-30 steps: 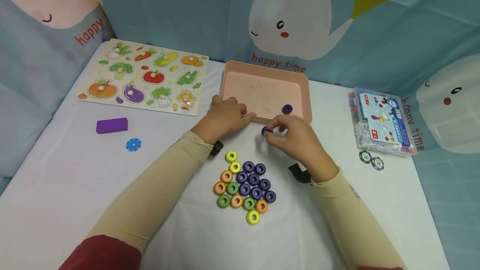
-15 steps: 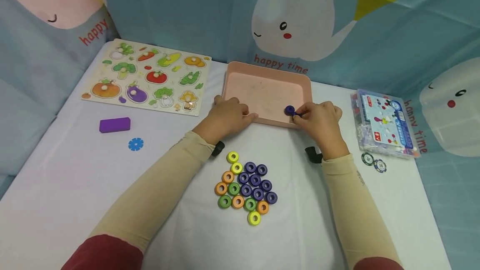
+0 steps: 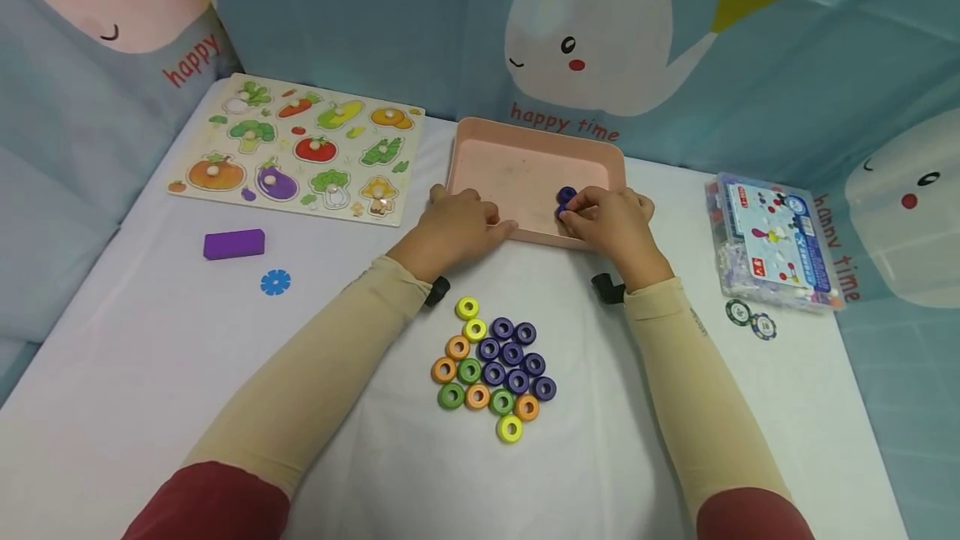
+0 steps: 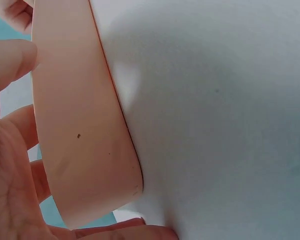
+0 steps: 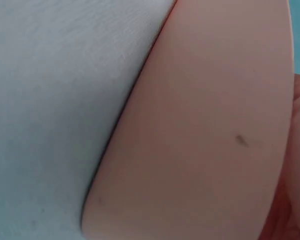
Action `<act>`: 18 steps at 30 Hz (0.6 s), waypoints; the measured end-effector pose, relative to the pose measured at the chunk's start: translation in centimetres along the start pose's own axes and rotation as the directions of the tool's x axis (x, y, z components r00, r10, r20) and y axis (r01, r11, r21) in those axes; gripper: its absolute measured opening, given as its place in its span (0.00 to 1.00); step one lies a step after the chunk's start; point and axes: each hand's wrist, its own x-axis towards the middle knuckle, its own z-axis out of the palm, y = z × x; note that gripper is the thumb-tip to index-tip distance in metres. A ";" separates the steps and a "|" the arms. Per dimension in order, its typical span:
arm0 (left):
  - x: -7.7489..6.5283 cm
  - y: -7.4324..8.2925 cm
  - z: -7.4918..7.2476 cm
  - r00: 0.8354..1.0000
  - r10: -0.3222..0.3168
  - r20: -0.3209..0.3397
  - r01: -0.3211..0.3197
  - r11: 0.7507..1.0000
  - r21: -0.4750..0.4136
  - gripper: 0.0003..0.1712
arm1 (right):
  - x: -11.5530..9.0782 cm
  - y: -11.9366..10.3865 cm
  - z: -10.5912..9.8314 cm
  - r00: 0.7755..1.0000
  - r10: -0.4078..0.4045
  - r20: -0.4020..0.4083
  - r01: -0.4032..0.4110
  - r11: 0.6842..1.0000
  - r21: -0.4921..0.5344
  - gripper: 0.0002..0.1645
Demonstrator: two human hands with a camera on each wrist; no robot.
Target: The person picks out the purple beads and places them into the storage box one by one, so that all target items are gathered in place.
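A shallow pink tray (image 3: 510, 177) lies at the back of the table, two dark purple rings inside near its right end. My right hand (image 3: 618, 227) reaches over the front rim and pinches the nearer purple ring (image 3: 561, 212), right against the farther ring (image 3: 567, 195). At the front left corner my left hand (image 3: 456, 232) holds the tray, its fingers over the rim. The left wrist view has this hand's fingers (image 4: 22, 122) partly behind the tray wall (image 4: 85, 130). In the right wrist view the wall (image 5: 200, 130) hides most of my right hand (image 5: 297, 170).
Purple, yellow, orange and green rings (image 3: 512, 354) lie grouped in front of the tray. To the left are a vegetable puzzle board (image 3: 352, 158), a purple block (image 3: 234, 244) and a blue notched disc (image 3: 275, 282). A clear box (image 3: 776, 240) and two chips (image 3: 751, 319) lie right.
My right hand has carried a purple ring from the table over the front rim into the tray, beside the other ring, then shifted slightly left and back. My left hand stays at the corner.
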 end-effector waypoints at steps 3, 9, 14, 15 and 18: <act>-0.1 0.0 0.0 1.000 -0.004 -0.004 0.004 1.000 -0.010 0.32 | -0.1 -0.1 0.1 1.000 -0.009 -0.017 0.009 1.000 0.007 0.13; 0.1 0.1 0.2 1.000 -0.002 -0.002 0.002 1.000 -0.007 0.33 | -3.6 -0.7 -0.8 0.991 -0.103 -0.086 0.103 0.995 0.003 0.12; 0.1 0.0 0.1 1.000 -0.004 -0.002 0.004 1.000 0.017 0.33 | -8.9 -2.3 -0.1 0.952 -0.305 0.004 0.302 0.946 0.119 0.11; 0.1 0.0 0.1 1.000 -0.004 -0.001 0.004 1.000 0.021 0.33 | -10.0 -2.6 0.2 0.942 -0.334 0.045 0.324 0.934 0.150 0.11; 0.1 0.0 0.1 1.000 -0.002 -0.002 0.002 1.000 0.021 0.33 | -12.3 -3.3 1.7 0.917 -0.364 0.165 0.322 0.917 0.234 0.10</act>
